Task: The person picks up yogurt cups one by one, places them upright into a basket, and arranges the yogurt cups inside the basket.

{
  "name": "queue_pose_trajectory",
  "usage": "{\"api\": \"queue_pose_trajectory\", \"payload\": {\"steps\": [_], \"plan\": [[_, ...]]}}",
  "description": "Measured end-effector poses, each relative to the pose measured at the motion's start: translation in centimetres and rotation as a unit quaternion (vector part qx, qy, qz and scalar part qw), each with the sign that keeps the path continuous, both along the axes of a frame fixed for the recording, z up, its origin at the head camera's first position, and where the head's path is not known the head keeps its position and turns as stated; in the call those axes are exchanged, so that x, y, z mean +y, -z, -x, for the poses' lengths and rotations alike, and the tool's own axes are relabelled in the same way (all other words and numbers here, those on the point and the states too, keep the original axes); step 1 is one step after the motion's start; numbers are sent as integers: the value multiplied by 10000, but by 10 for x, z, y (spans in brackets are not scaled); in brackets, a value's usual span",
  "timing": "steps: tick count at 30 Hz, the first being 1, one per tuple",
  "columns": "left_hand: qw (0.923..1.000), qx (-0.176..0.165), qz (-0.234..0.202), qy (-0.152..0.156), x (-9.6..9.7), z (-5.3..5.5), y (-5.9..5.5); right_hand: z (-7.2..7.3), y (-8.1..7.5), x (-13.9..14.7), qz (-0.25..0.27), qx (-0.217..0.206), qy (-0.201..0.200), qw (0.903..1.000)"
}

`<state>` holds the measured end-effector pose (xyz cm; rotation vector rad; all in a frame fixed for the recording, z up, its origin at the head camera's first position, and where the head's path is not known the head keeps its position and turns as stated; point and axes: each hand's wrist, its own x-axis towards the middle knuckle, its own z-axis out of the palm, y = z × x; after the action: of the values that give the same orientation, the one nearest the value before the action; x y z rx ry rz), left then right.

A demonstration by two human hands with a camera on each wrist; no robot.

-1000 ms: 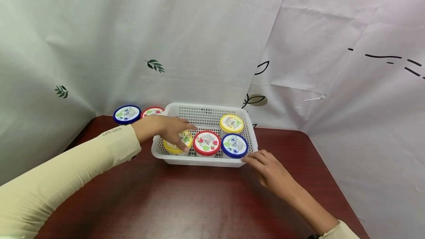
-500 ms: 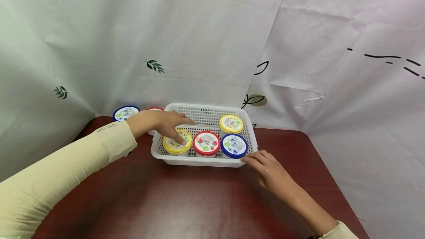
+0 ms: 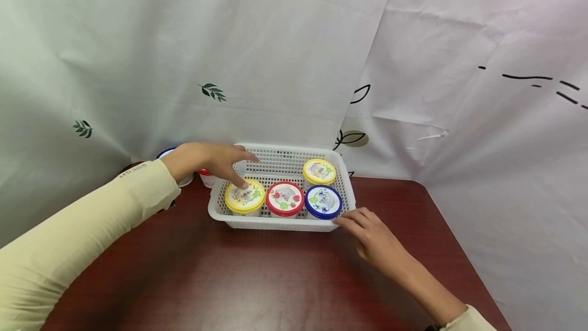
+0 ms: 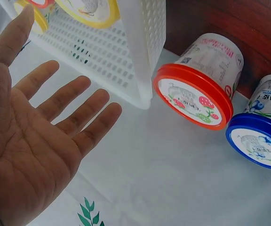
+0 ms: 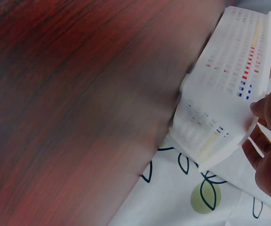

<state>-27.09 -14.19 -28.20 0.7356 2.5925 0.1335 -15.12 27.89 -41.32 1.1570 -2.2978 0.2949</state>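
Presently, over the left end of a white perforated plastic basket (image 3: 280,225): left hand (image 3: 217,161), with fingers spread well apart and hold of nothing. Thumb tip at the far edge of a front-left yellow-lidded tub (image 3: 243,199); contact hard to tell. At the basket's near right corner: right hand (image 3: 374,233), with rim pinched between thumb and curled fingers. Inside, upright, rightward along the near side: yellow, red-lidded tub (image 3: 285,199), blue-lidded tub (image 3: 323,202); behind the blue, a second yellow-lidded tub (image 3: 319,171). Left of basket, on dark red counter (image 3: 275,280): another red-lidded tub (image 4: 196,89), another blue-lidded tub (image 4: 262,129).
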Motion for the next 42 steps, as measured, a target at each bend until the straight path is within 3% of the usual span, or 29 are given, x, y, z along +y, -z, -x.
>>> {"api": "queue_pose_trajectory", "payload": {"steps": [12,28,42], "plan": [[9999,67,-3,-126,-13,3,-9,0,1,0,-42,-39,49,10000],[9981,182,-186,-560,-43,16,-6,-1,0,-1,-62,-41,47,10000],[9972,249,-230,-662,-70,26,-3,-1,-1,0,-27,-37,23,10000]]}}
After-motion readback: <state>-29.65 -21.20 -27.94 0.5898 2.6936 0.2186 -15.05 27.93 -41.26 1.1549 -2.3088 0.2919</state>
